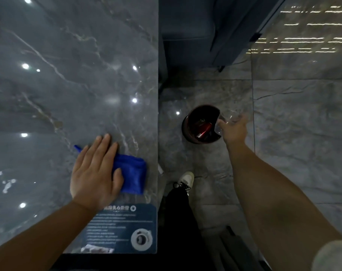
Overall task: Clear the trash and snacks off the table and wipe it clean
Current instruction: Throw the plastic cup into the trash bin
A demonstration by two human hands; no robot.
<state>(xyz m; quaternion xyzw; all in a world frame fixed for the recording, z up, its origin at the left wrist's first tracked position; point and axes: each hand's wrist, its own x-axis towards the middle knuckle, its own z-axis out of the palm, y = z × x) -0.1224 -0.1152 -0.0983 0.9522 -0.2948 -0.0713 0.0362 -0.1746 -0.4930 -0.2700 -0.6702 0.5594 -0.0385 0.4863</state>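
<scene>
My left hand (96,171) lies flat, fingers spread, on a blue cloth (134,174) near the right edge of the grey marble table (68,75). My right hand (233,130) reaches out over the floor and grips a clear plastic cup (227,119), held just at the right rim of a dark red trash bin (187,132). Inside the bin lie a red can (204,130) and other dark trash that I cannot make out.
A dark blue printed sticker (123,227) covers the table's near right corner. Pale smears (4,182) mark the tabletop at the left. A blue sofa (205,30) stands beyond the bin. My leg and white shoe (186,178) are beside the table edge.
</scene>
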